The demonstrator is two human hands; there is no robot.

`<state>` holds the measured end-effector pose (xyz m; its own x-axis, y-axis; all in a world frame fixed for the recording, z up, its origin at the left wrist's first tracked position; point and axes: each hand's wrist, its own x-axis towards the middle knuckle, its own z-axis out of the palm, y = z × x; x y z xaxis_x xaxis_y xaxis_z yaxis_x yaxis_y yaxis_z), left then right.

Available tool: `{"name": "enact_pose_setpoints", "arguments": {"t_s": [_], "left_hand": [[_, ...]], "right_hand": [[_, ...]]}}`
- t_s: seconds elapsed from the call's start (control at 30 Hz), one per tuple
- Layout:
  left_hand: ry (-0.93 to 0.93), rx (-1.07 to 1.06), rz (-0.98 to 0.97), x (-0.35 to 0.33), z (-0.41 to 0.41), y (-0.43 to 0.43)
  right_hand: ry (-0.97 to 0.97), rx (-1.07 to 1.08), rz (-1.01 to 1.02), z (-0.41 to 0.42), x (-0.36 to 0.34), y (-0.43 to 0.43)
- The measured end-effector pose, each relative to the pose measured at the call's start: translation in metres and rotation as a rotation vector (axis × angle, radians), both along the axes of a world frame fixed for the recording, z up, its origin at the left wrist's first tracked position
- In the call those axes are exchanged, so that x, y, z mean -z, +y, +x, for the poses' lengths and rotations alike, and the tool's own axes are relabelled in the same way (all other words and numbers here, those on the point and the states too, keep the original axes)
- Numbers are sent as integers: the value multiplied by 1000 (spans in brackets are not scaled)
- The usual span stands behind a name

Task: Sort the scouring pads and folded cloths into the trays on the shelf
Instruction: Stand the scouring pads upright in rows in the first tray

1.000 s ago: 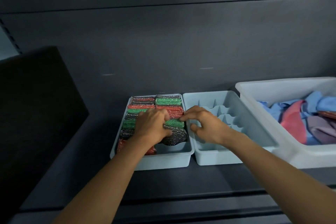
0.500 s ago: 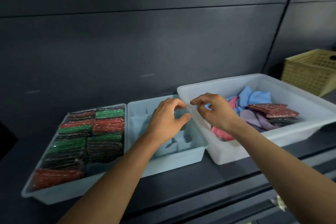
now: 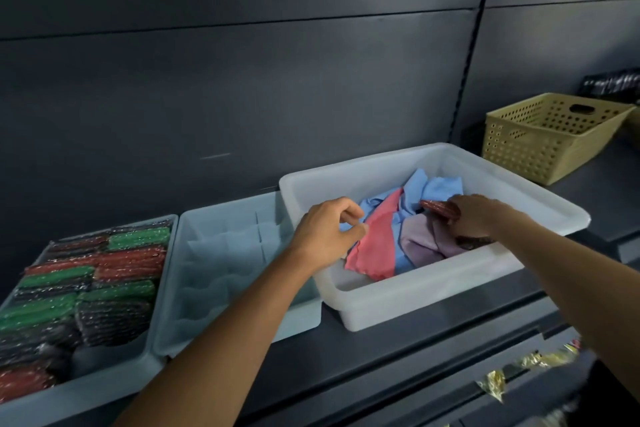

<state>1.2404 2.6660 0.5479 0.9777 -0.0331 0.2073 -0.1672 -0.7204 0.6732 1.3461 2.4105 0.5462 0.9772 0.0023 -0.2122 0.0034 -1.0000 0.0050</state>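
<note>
A white tub (image 3: pixel 429 302) on the shelf holds blue, pink and lilac cloths (image 3: pixel 381 246) and some scouring pads. My right hand (image 3: pixel 474 215) reaches into the tub and its fingers curl round a red scouring pad (image 3: pixel 438 207) lying on the cloths. My left hand (image 3: pixel 327 230) hovers over the tub's left rim, fingers loosely curled, holding nothing. Left of the tub stands a pale blue divided tray (image 3: pixel 221 274) with nothing in its compartments. At far left, another pale blue tray (image 3: pixel 52 399) is packed with rows of green, red and dark scouring pads (image 3: pixel 104 270).
A yellow perforated basket (image 3: pixel 543 139) sits on the shelf at the back right. Dark wall panels rise behind the trays. Below the shelf edge at lower right, shiny gold-wrapped items (image 3: pixel 512 371) show on a lower level.
The view swung right from the pad tray to the white tub. My right hand went into the tub and closed on a red pad; my left hand followed to the tub's left rim.
</note>
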Motion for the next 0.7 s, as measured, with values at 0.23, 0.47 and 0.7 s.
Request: {"name": "enact_pose_setpoints", "arguments": {"t_s": [0.23,0.47,0.7], "left_hand": [[-7,-23,-94,0,5,-2],[-123,-148,-398,-20,-3,13],[-147,-88,-586,-38,-35,65]], "right_hand": [[-416,-87,287,-23,-26,28],[-27,-310,1178,-71,-51,84],[15,-376,1208,-87,-50,134]]}}
